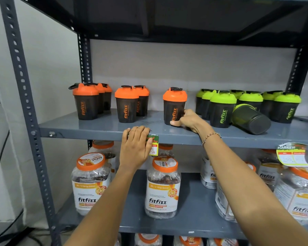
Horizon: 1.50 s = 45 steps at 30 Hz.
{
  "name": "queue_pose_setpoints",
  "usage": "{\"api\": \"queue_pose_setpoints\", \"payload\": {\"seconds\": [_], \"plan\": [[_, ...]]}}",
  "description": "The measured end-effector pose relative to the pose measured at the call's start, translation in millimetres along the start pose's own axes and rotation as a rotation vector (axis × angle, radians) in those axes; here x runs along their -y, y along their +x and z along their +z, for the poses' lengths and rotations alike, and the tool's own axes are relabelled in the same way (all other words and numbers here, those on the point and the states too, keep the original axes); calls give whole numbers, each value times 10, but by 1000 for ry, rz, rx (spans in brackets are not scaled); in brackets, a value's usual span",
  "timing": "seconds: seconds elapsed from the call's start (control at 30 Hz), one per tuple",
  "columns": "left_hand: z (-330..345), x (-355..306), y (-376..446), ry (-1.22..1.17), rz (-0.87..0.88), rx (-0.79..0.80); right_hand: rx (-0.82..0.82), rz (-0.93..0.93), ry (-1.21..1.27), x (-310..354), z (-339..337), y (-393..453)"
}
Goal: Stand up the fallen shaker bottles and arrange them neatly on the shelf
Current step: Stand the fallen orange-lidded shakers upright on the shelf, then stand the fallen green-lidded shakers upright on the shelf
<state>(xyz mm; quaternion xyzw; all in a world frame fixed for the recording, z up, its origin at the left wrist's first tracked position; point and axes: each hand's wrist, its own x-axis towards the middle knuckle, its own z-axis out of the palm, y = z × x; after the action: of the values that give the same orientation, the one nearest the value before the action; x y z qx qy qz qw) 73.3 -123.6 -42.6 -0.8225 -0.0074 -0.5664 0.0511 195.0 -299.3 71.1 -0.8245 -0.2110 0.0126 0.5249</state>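
Right hand (186, 119) wraps the lower body of the lone orange-lidded shaker (174, 105): thumb across the front near the base, fingers round the right side and back. Shaker stands upright on the grey shelf (100, 125), apart from the two orange groups to its left. Left hand (135, 146) rests flat over the shelf's front lip, fingers curled on the edge, holding nothing; it partly covers a price tag (153, 145).

Judged step: sliding this shaker into line with the orange row.

Notes for doing it well:
- The hold sits low on the body, so push from the base; this should keep the bottle from tipping.
- Move it leftward, away from the palm, toward the nearest orange pair (131, 103); stop just beside them, logo facing front.
- Keep the left hand braced on the lip for steadiness.

Outstanding: to the right of the grip, beyond the wrist, one green-lidded shaker (251, 118) lies on its side, base toward the camera, against the upright green group (247, 102). Likely next.
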Motion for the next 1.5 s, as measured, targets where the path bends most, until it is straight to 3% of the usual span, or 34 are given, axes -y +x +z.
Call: {"api": "queue_pose_setpoints", "payload": {"seconds": [0.23,0.33,0.47,0.67,0.8,0.9,1.0,1.13,1.37,1.5], "plan": [[-83,-82,19,-64,-88,29,-22,37,-3,26,-21,-139],[-79,-167,17,-76,-156,7,-142,47,14,-36,-66,-266],[-59,-348,74,-78,-223,-25,-377,-112,-70,-105,-330,-535],[152,-1346,282,-128,-128,-49,-622,-374,-104,-309,-1384,-973],[345,-2148,381,-155,-95,-67,-749,-397,-100,-602,-2134,-1093],[453,-2574,430,-163,-78,-83,-708,-256,-153,-831,-2445,-1070],[526,-2868,491,-147,-48,-58,-513,-25,-181,-918,-2504,-1012],[572,-2928,507,-106,-42,-48,-289,37,-232,-923,-2324,-938],[584,-2882,486,-57,16,-42,-298,69,-331,-860,-2267,-884],[556,-2870,464,-64,23,-25,-397,93,-401,-901,-2399,-938]]}}
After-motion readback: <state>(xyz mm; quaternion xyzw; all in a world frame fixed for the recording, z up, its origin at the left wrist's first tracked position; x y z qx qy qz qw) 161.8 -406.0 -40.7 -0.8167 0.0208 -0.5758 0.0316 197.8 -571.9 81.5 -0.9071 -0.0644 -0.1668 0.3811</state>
